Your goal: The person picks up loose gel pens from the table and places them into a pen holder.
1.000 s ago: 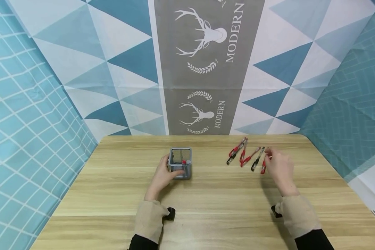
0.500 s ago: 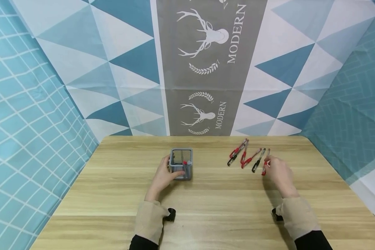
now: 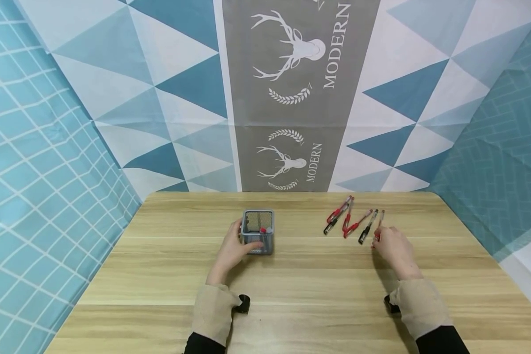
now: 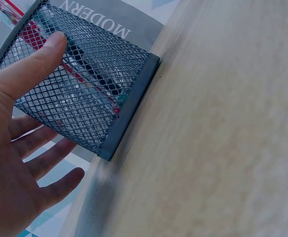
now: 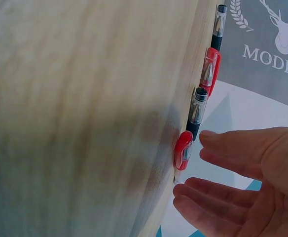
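A grey mesh pen holder stands upright on the table. My left hand holds it from the left, with the thumb across the near wall and the other fingers spread by the side. Through the mesh show pens, one with a red cap, leaning inside. On the right, my right hand is lowered at the end of the rightmost red pen. The right wrist view shows its thumb and fingers parted, tips close to the red cap, with a gap between them.
To the left of that pen lie a black pen, a red pen and a tighter cluster of red and black pens. A patterned cloth backdrop rises behind the wooden table.
My right hand has moved nearer to me along the rightmost red pen, from its far end to its capped end. The left hand and pen holder have stayed put.
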The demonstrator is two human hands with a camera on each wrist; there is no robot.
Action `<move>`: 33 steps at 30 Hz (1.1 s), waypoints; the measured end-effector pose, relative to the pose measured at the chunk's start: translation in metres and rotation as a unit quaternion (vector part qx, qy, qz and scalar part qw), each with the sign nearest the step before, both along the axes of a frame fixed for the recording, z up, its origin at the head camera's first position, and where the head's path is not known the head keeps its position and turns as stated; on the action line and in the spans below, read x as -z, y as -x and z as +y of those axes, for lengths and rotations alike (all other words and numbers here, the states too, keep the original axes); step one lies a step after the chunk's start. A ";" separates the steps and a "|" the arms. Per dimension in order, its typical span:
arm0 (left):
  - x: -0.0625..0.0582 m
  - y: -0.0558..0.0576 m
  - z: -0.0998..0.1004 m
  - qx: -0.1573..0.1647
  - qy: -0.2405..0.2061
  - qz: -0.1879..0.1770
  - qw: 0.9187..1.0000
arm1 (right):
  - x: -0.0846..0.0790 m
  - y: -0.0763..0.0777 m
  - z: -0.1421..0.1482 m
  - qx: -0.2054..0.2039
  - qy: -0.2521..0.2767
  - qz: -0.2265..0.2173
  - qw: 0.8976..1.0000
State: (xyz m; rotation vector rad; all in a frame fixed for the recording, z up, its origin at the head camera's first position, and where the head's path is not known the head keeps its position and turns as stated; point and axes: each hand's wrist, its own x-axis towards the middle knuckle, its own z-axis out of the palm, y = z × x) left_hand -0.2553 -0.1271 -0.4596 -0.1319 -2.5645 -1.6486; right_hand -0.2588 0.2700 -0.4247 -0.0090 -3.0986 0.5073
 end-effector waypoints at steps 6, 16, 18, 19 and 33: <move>0.000 -0.001 0.001 0.001 -0.001 -0.002 1.000 | 0.001 0.001 0.002 -0.002 -0.004 -0.002 1.000; -0.001 -0.001 0.000 0.004 -0.011 -0.002 1.000 | 0.002 0.003 0.002 -0.010 0.000 -0.022 1.000; -0.001 -0.001 0.000 0.004 -0.011 -0.001 1.000 | 0.002 0.004 0.002 -0.015 -0.002 -0.026 1.000; -0.001 -0.001 0.000 0.005 -0.011 0.000 1.000 | 0.002 0.004 0.002 -0.017 -0.002 -0.029 0.999; -0.001 -0.001 0.000 0.004 -0.008 0.000 1.000 | 0.004 0.007 -0.001 -0.059 -0.047 -0.022 0.997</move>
